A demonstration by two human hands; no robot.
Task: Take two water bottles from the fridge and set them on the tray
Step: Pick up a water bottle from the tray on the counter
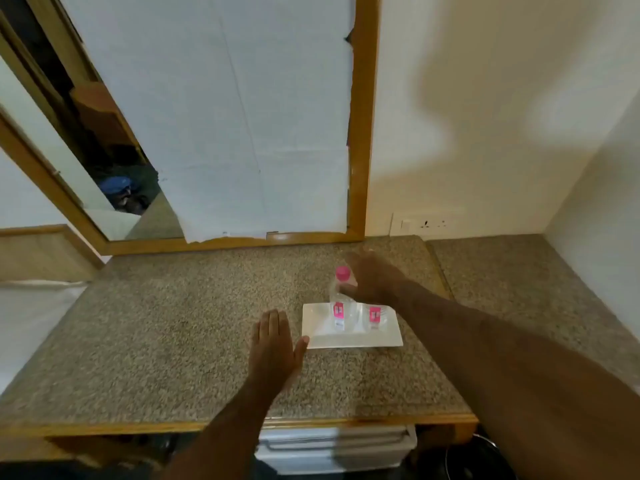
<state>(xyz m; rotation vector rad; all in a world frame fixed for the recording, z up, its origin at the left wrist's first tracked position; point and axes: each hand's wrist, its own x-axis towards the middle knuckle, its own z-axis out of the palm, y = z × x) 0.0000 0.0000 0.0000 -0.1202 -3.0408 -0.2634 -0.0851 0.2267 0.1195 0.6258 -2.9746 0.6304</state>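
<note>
standing upright on white tray (318, 337): two clear bottles (338, 315), pink labels too blurred to read. right hand (372, 282) over their tops, grip unclear. left hand (273, 344) flat, open, empty, just beside tray.

One head-worn view, high over the near edge of the granite counter (173, 341), faces forward and down toward the far mirror (214, 116) and wall; both forearms reach in from below.

Left hand (273, 344) lies flat, fingers spread; right hand (372, 280) reaches forward, its grip unclear.
</note>
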